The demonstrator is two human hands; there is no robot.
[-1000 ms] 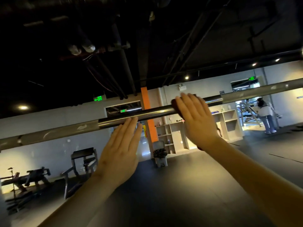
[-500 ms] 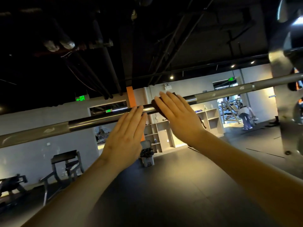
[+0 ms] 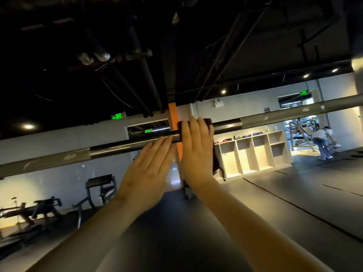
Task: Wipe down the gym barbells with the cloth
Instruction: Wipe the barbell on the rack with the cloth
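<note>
Pressing cloth [image 3: 216, 158] onto barbell [image 3: 125, 147], right hand [image 3: 196, 154] flat-fingered beside left hand [image 3: 147, 173] (fingers straight); shaft open either side.

One barbell [image 3: 121, 147], one cloth [image 3: 216, 160], two hands [image 3: 146, 173] [image 3: 196, 152]

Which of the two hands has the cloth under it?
The right hand, pressing the dark cloth flat against the long steel barbell; the left hand touches bare bar with its fingertips.

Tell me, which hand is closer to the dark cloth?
Right. The right hand presses the cloth against the barbell; the left hand lies alongside, off the cloth.
</note>
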